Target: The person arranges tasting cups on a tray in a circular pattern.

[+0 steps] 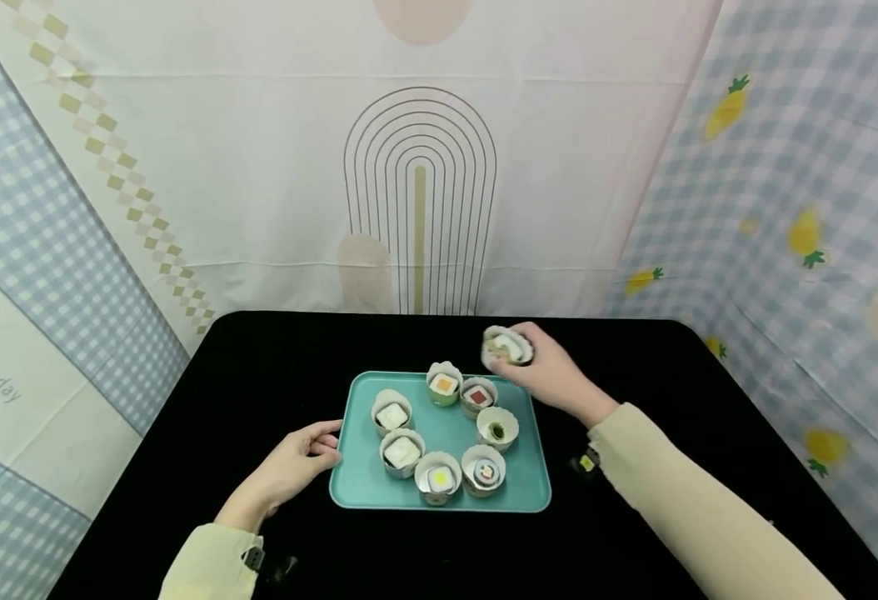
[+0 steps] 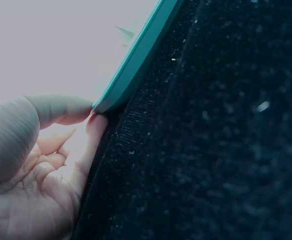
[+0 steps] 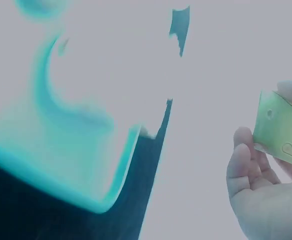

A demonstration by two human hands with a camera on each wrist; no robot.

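A teal tray (image 1: 450,432) bears a loose ring of paper baking cups with scalloped rims. Each cup holds a small piece that looks like sushi, such as one with an orange top (image 1: 445,384) and one with a red top (image 1: 478,397). My left hand (image 1: 298,463) pinches the tray's left rim between thumb and fingers, close up in the left wrist view. Above the tray's far right corner, my right hand (image 1: 547,371) grips another paper cup (image 1: 492,340) with a whitish piece inside. Its side looks pale green with printed shapes in the right wrist view, where glare washes out much.
The tray lies on a black cloth-covered table (image 1: 281,358). A white patterned curtain (image 1: 274,183) hangs behind it, and blue checked cloth (image 1: 769,250) hangs at the right side. Another checked cloth covers the left side.
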